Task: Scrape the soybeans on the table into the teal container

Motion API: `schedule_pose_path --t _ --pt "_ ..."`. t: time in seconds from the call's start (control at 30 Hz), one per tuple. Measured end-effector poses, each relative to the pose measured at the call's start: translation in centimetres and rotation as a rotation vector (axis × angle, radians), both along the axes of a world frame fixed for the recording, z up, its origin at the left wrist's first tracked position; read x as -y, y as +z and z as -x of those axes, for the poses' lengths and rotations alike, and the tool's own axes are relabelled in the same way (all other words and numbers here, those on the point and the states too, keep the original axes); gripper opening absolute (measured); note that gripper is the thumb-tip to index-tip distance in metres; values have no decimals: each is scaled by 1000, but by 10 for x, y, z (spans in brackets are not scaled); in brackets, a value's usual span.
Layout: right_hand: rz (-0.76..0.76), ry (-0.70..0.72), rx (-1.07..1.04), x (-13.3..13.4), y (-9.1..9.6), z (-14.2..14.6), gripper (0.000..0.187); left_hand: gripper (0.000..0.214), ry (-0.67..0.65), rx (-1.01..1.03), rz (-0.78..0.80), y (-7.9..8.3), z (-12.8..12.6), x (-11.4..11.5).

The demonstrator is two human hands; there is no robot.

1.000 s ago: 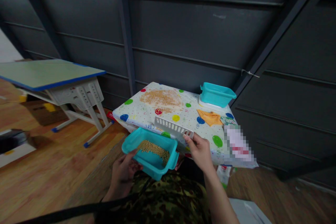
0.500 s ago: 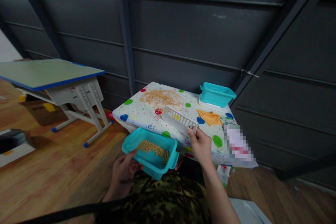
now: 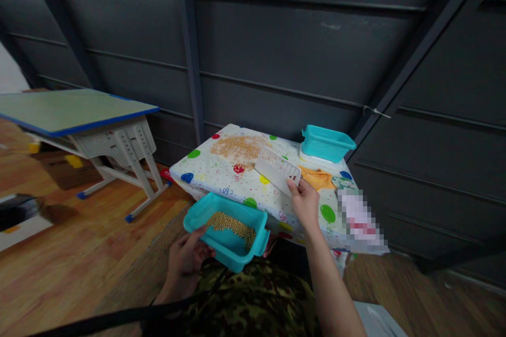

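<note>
My left hand (image 3: 190,253) grips the near left side of a turquoise plastic tub (image 3: 202,206), its thumb over the rim. Round tan beans, like soybeans (image 3: 233,226), lie along the tub's bottom, which is held at the table's front edge over my lap. In my right hand (image 3: 305,201) is one end of a white slotted plastic piece (image 3: 276,167), tilted over the tablecloth. Just beyond its far end, more beans (image 3: 237,147) are spread in a loose patch on the cloth.
The table wears a white balloon-print cloth (image 3: 221,181). At its back right stands another turquoise tub (image 3: 328,143) on a white base, with an orange cloth (image 3: 318,178) in front. A green-topped desk (image 3: 79,108) stands left; a dark panelled wall (image 3: 284,52) rises behind.
My right hand has moved the slotted piece up and to the right, away from the tub and table's front edge. The left hand and its tub have hardly moved.
</note>
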State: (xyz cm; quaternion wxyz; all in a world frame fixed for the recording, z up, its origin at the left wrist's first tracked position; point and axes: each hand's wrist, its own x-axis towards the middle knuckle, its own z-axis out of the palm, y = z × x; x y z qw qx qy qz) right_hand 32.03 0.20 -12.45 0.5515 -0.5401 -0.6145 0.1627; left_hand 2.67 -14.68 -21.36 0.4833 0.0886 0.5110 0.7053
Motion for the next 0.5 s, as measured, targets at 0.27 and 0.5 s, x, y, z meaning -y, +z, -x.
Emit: schedule_pose_path --t 0.27,0.5 --pt "26 74 -3 -1 -4 15 63 52 -8 13 0 3 2 -1" --pt "61 134 0 -6 0 29 65 50 4 -16 -8 15 -2 5"
